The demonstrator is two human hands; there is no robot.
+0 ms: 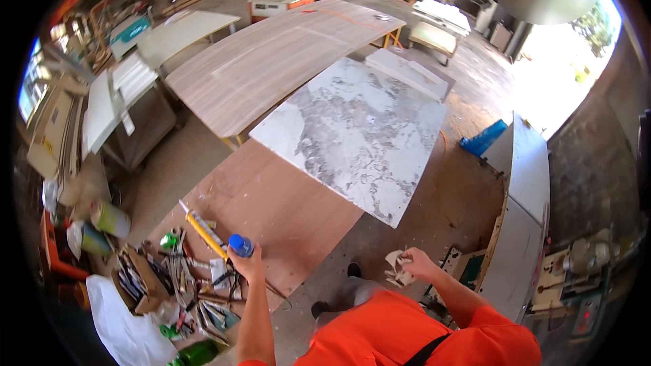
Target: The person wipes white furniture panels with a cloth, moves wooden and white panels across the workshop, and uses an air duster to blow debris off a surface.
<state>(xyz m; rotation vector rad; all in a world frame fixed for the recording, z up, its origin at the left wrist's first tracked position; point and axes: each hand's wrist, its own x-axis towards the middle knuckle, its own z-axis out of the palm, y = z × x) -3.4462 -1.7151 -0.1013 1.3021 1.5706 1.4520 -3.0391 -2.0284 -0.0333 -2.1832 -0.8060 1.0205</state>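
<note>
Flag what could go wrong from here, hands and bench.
1. The left hand grips a blue-capped bottle right by the yellow tube and loose tools; it could knock or snag something.
2. The marble-patterned panel has a corner jutting past the brown board; the person might bump it.
3. The right hand holds a crumpled pale wad over the floor; if dropped, it may pick up dirt.

You've got a sunlit opening (559, 81) blazing upper right, light (521, 100) spilling across the floor (480, 78), pale tables (186, 35) upper left.
</note>
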